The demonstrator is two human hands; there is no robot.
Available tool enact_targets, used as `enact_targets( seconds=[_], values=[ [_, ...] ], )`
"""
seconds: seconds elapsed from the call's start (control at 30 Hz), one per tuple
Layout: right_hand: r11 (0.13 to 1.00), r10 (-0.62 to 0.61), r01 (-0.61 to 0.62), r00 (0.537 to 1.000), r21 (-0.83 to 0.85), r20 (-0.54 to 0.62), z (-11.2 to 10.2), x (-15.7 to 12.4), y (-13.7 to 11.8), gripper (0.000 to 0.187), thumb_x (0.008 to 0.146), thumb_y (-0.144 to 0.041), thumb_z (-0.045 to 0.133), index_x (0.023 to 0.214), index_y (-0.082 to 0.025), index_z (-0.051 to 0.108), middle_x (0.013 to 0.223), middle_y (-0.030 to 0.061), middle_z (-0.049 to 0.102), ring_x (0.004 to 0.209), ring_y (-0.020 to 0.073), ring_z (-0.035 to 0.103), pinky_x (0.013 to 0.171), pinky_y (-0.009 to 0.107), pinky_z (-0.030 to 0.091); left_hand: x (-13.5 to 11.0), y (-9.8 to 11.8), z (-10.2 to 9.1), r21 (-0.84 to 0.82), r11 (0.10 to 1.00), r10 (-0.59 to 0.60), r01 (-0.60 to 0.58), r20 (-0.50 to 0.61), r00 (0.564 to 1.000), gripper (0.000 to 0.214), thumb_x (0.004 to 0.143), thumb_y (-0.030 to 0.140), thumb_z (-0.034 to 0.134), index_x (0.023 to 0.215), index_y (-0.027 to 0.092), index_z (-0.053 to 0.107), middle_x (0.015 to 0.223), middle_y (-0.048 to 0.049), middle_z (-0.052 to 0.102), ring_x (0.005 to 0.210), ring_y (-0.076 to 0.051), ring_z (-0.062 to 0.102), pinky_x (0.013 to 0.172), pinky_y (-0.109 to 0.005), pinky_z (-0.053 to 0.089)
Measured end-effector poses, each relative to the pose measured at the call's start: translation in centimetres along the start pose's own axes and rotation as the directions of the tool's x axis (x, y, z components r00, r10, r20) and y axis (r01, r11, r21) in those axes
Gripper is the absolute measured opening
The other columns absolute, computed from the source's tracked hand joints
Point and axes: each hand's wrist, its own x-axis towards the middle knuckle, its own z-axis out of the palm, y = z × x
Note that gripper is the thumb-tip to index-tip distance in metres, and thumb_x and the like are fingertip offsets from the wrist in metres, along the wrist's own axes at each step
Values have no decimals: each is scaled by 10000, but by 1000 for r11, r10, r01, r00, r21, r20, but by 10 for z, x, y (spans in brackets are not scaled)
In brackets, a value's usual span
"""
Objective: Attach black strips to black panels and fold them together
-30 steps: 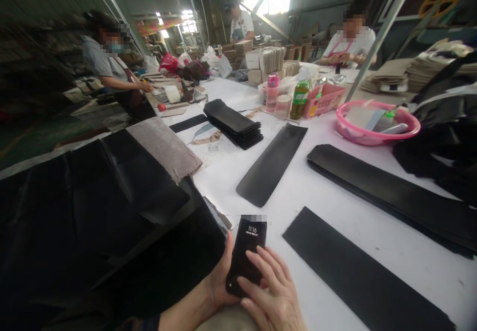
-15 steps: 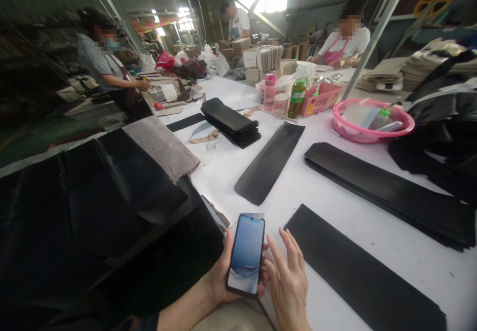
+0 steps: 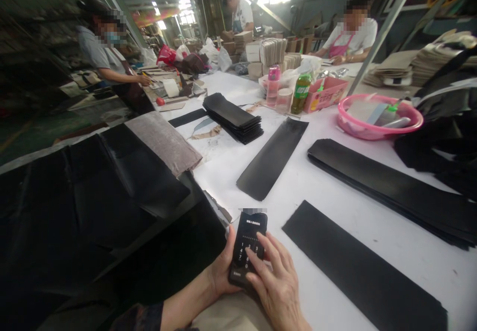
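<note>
Just in front of the middle strip [image 3: 273, 159], a single black piece that is lying flat on the white table [image 3: 324, 192], the phone [image 3: 241, 257] is resting in the person's left hand [image 3: 222, 270]. That hand is gripping it, thumb along the near-left edge and the remaining fingers mostly hidden behind. The screen is showing a number pad, white digits on black. The right hand [image 3: 278, 277] is hovering over the screen, grasping nothing, its fingers loosely bent and spread — whether a fingertip is touching the glass, I cannot tell.

To the right of the middle strip, a long black stack [image 3: 387, 192] is running out toward the picture's edge; in front and to the right, another single strip [image 3: 365, 266] is lying on its own. Behind it and to the left, a shorter black stack [image 3: 233, 117] is sitting with slightly uneven edges.

To the left, large black sheets [image 3: 89, 177] are spreading out, with a grey cloth [image 3: 164, 142] showing beside them. Behind the strip and to its right, a green bottle [image 3: 300, 94], a pink box [image 3: 324, 102] and a pink basin [image 3: 376, 133] are standing — and well beyond, a co-worker in a pink apron [image 3: 338, 47] is sitting.
</note>
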Motion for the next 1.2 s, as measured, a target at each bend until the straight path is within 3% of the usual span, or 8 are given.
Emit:
enact_targets(
  seconds=[0.2, 0.4, 0.77, 1.2],
  values=[
    [998, -48, 49, 998, -46, 35, 2, 5, -5, 440, 909, -415, 573, 1323, -270, 544, 1473, 90, 407, 1352, 317, 372, 1045, 524, 420, 0, 1, 2, -26, 1000, -4, 4, 17, 1000, 977, 745, 835, 360, 1306, 47, 498, 1145, -183, 623, 1102, -258, 583, 775, -260, 459],
    [993, -14, 22, 997, -113, 73, 4, 4, -6, 453, 892, -437, 593, 1311, -269, 557, 1481, 94, 400, 1357, 325, 367, 1049, 524, 417, -1, 1, 7, -5, 1000, 29, -29, 21, 999, 938, 782, 815, 325, 1314, 65, 507, 1164, -167, 631, 1168, -271, 549, 891, -300, 425],
    [992, 13, -12, 1000, -129, 4, 2, -3, -3, 398, 914, -379, 574, 1289, -244, 576, 1441, 95, 452, 1335, 317, 398, 1039, 510, 421, 0, 0, 5, 87, 996, 9, -16, 82, 997, 1023, 778, 838, 195, 1325, 26, 492, 1253, -225, 590, 1236, -337, 505, 1043, -413, 326],
    [991, 53, -64, 994, -120, -95, -2, -11, -3, 305, 925, -287, 566, 1212, -205, 628, 1387, 122, 498, 1305, 323, 428, 1038, 544, 379, 0, 2, -2, 127, 991, 26, -34, 65, 998, 995, 799, 816, 185, 1342, 34, 475, 1213, -235, 619, 1143, -333, 582, 964, -404, 390]
  ],
)
